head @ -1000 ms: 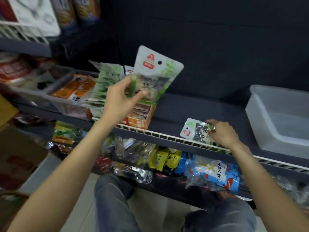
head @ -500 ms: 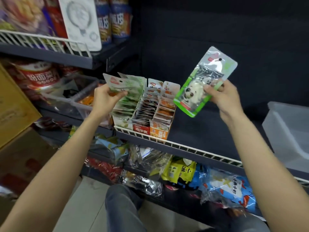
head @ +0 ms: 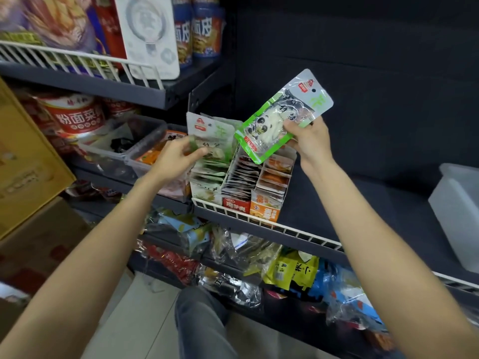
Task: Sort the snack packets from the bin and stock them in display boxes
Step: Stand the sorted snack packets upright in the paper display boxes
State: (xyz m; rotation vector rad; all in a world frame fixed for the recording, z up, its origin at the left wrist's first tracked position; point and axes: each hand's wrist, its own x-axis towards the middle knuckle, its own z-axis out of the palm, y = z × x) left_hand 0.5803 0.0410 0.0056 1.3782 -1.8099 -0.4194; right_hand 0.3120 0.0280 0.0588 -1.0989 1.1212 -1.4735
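Observation:
My right hand (head: 308,137) grips a green-and-clear panda snack packet (head: 272,117) by its right edge, tilted above the display boxes. My left hand (head: 178,156) pinches the top packets of the green-and-white row (head: 210,141) standing in the left display box (head: 204,193). Beside it stand a red-fronted display box (head: 236,202) with dark packets and an orange-fronted display box (head: 264,209) with orange packets. All three sit on the dark middle shelf (head: 350,203) behind its white wire rail.
A translucent white bin (head: 456,211) stands at the shelf's right end. Clear tubs (head: 121,149) with packets sit left of the boxes. Noodle cups and boxes fill the upper shelf; loose snack bags lie on the lower shelf (head: 293,273). Cardboard cartons (head: 26,161) stand at left.
My right hand lifted the panda packet off the shelf's front and carried it left to above the boxes. My left hand set its packet into the green row and stays on it.

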